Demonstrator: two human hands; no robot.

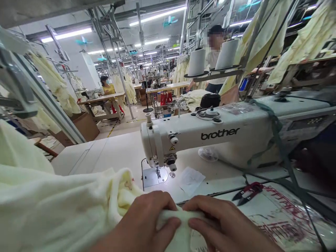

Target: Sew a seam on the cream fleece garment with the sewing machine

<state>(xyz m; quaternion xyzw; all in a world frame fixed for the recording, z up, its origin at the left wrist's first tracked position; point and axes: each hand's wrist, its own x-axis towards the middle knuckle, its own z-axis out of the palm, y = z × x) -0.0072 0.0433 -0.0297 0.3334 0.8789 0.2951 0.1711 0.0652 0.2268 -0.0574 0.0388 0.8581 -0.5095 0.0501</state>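
Pale yellow fabric is bunched over the left of the table and runs down to the front edge. My left hand pinches a fold of it between thumb and fingers. Close beside it, my right hand grips the same fold, thumb tips a short gap apart. Beyond my hands stands a white sewing machine marked "brother". Its lit needle and presser foot sit over the metal needle plate, with no fabric under them.
Red-handled thread snips lie at the right by a plastic bag with red print. A white paper scrap and a clear bobbin-like disc rest near the machine. Thread cones stand behind. A co-worker stands beyond.
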